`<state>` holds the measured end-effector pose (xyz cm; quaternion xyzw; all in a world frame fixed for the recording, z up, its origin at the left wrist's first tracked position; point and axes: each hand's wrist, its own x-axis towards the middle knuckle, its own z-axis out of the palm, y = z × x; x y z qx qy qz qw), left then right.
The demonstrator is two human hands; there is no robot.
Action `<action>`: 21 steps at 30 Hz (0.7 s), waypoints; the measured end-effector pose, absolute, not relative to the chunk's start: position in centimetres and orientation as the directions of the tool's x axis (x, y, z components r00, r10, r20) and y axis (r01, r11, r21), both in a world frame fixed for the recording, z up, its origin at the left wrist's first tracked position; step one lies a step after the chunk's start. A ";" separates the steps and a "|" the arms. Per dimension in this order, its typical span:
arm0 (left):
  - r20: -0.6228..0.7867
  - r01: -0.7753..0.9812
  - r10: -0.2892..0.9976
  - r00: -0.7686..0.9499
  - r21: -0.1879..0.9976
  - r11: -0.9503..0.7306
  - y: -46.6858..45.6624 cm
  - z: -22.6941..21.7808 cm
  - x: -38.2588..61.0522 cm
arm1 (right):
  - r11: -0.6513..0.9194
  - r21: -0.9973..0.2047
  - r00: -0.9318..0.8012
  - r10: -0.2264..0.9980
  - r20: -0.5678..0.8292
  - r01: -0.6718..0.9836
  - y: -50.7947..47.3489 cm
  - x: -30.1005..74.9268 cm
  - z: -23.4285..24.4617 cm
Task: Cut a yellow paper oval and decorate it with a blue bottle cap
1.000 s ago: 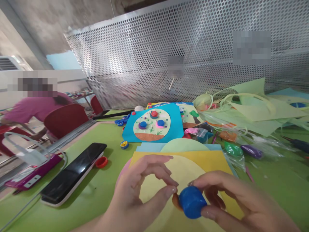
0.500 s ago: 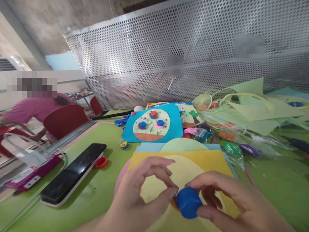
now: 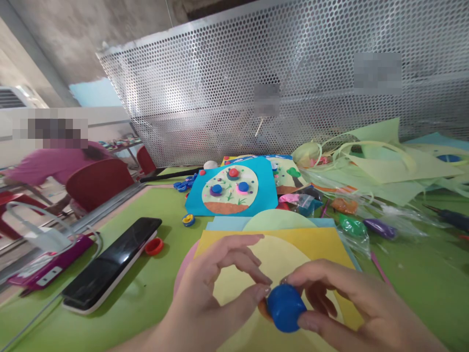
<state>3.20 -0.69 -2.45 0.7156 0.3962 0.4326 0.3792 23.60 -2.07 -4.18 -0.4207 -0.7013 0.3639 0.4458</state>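
Observation:
A blue bottle cap (image 3: 286,308) is gripped between the thumb and fingers of my right hand (image 3: 335,298), over the papers. Orange-brown clay (image 3: 264,309) shows along the cap's left edge, partly hidden by it. There my left hand (image 3: 227,288) pinches with thumb and fingertips, touching the clay beside the cap. Below both hands lies a yellow sheet (image 3: 216,239) with a pale yellow oval (image 3: 280,249) on it. Behind stands a blue card (image 3: 269,186) with an oval scene, on which red and blue caps sit in coloured clay.
To the left are a phone (image 3: 113,264), a red cap (image 3: 154,247), a blue-and-yellow cap (image 3: 188,220) and a purple power strip (image 3: 51,266). Bagged green clay (image 3: 353,227), purple clay (image 3: 380,228) and paper scraps (image 3: 395,166) lie right. A perforated metal panel (image 3: 227,107) closes the back.
The blue cap has turned and shifted very slightly left between my fingers. Both hands keep nearly the same grip and place.

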 end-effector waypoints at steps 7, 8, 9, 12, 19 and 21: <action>0.332 0.225 0.890 0.313 0.884 -0.409 -0.6 -2.5 3.1 | 0.400 -0.878 -0.261 0.906 0.334 0.265 -2.0 23.6 -4.2; 0.335 0.226 0.886 0.319 0.882 -0.414 -0.6 -2.5 3.2 | 0.402 -0.876 -0.266 0.904 0.334 0.265 -2.0 23.5 -4.2; 0.330 0.233 0.883 0.334 0.879 -0.416 -0.7 -2.5 3.2 | 0.404 -0.876 -0.268 0.903 0.336 0.264 -2.0 23.5 -4.2; 0.309 0.266 0.884 0.352 0.872 -0.411 -0.8 -2.3 3.2 | 0.412 -0.871 -0.250 0.903 0.350 0.267 -2.0 23.6 -4.2; 0.291 0.262 0.890 0.352 0.882 -0.392 -0.7 -2.4 3.1 | 0.379 -0.879 -0.271 0.913 0.305 0.289 -2.0 23.7 -3.9; 0.309 0.211 0.885 0.347 0.894 -0.395 -0.6 -2.6 3.0 | 0.376 -0.879 -0.280 0.913 0.297 0.293 -2.0 23.7 -3.8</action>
